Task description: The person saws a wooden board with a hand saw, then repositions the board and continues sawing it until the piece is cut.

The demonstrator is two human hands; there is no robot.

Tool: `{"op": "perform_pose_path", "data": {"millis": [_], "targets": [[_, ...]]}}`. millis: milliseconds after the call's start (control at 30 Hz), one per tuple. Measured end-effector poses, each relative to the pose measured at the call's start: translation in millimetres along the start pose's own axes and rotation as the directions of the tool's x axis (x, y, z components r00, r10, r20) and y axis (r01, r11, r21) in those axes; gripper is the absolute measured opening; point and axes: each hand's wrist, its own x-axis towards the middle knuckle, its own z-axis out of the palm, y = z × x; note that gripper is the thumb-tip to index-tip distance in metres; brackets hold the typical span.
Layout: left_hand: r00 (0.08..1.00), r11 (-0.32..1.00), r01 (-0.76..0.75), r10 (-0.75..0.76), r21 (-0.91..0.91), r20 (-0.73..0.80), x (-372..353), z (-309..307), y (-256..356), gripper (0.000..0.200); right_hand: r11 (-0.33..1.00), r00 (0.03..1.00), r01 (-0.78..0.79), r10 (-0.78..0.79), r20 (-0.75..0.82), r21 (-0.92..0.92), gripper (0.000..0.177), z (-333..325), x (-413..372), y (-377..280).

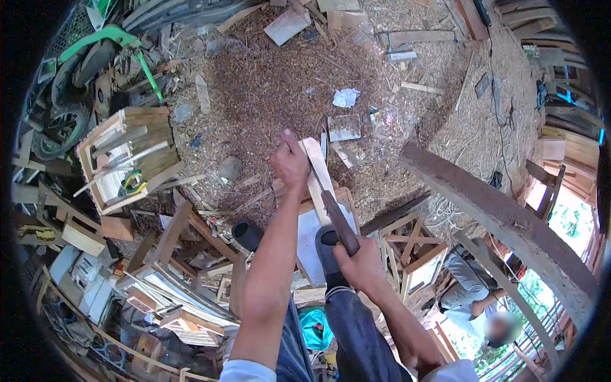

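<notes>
My right hand (pixel 361 262) is closed around the thick end of a long-handled knife (pixel 339 221). Its brown handle narrows toward a thin dark blade, which lies along a pale wooden board (pixel 316 169). Beside the board's far left edge is my left hand (pixel 290 163), its fingers curled and seemingly gripping that edge; the fingertips are hidden. My dark-shod foot (pixel 328 245) is at the near end of the board. Beneath the foot and board lies a white-topped panel (pixel 309 249) with a wooden frame.
Wood shavings and offcuts cover the ground. A wooden frame (pixel 168 159) with a handsaw (pixel 133 183) stands left, near a green-framed motorbike (pixel 102 41). A thick beam (pixel 490 213) crosses the right side. Another person (pixel 471 299) sits at lower right, near a wooden stool (pixel 417 251).
</notes>
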Motion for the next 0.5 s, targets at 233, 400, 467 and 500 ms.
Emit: {"op": "perform_pose_path", "data": {"millis": [233, 400, 467, 500], "targets": [[0.997, 0.997, -0.065, 0.062, -0.044, -0.053, -2.7, 12.0, 0.7, 0.06, 0.943, 0.946, -0.322, 0.324, 0.011, -0.089, 0.03, -42.2, -84.5, -19.0], [0.997, 0.997, -0.051, 0.054, -0.06, 0.053, -1.6, 0.3, 6.9, 0.061, 0.934, 0.94, -0.341, 0.34, -0.02, -0.106, 0.031, -36.8, -81.2, -29.9], [0.998, 0.999, -0.035, 0.037, -0.039, 0.041, 2.6, 3.8, 7.5, 0.061, 0.979, 0.988, -0.151, 0.144, -0.059, -0.139, 0.03, -25.3, -73.9, -16.7], [1.0, 0.999, -0.012, 0.013, -0.045, 0.022, 3.7, 5.5, 6.7, 0.061, 0.986, 0.996, -0.048, 0.036, -0.076, -0.161, 0.03, -18.7, -65.4, -6.7]]}}
